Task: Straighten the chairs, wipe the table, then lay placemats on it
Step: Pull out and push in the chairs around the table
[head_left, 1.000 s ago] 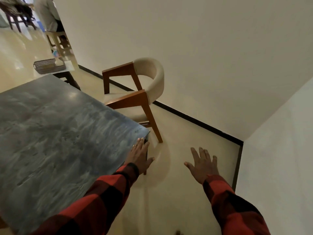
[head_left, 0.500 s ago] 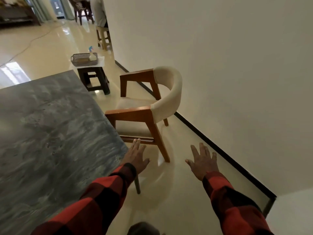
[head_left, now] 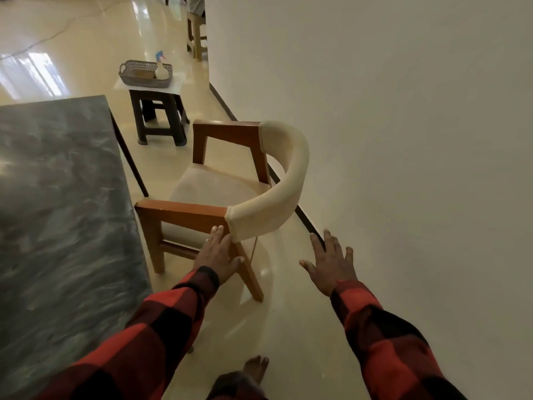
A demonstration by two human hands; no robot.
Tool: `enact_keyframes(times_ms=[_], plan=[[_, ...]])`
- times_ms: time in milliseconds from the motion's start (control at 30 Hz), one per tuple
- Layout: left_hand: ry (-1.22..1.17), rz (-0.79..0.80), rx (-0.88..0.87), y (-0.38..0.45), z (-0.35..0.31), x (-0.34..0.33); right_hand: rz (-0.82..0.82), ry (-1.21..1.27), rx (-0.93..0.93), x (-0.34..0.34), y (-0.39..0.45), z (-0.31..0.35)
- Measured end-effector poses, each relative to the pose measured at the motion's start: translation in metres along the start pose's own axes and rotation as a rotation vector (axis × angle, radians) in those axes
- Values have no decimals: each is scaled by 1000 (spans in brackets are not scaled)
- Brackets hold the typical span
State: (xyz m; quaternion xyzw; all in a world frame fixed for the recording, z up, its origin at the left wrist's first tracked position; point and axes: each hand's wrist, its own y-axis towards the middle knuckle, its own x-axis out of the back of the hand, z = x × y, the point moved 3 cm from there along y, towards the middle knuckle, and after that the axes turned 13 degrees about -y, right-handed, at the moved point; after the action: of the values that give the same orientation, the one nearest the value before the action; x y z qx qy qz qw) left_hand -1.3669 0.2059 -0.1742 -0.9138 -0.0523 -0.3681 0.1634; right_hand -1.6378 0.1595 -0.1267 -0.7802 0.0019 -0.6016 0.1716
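1. The chair (head_left: 230, 192) is standing right of the table (head_left: 57, 212), its seat facing the table's edge, its curved back near the wall (head_left: 403, 140).
2. The left hand (head_left: 217, 255) is reaching with flat, straight fingers toward the near wooden armrest, seemingly touching it, likely to grip and square the chair.
3. The right hand (head_left: 330, 262) is hovering spread wide, holding nothing, beside the backrest.
4. A basket (head_left: 144, 73) is resting on a far stool (head_left: 158, 119), probably holding cleaning supplies.
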Motion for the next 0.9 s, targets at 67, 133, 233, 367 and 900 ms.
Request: enact_keyframes(times_ms=[67,133,233,367,900], plan=[[-18,-20,3,25,-15,-4,4,-15,5,7,32,-19],[-25,-48,10,51,-27,-6,1,-8,10,14,67,-35],[-23,-69,44,75,-36,-9,-18,-2,50,22,111,-44],[-34,-87,124,96,-43,-14,-56,89,89,33,161,-46],[-70,-313,466,154,-81,-51,-1,425,369,84,387,-94]])
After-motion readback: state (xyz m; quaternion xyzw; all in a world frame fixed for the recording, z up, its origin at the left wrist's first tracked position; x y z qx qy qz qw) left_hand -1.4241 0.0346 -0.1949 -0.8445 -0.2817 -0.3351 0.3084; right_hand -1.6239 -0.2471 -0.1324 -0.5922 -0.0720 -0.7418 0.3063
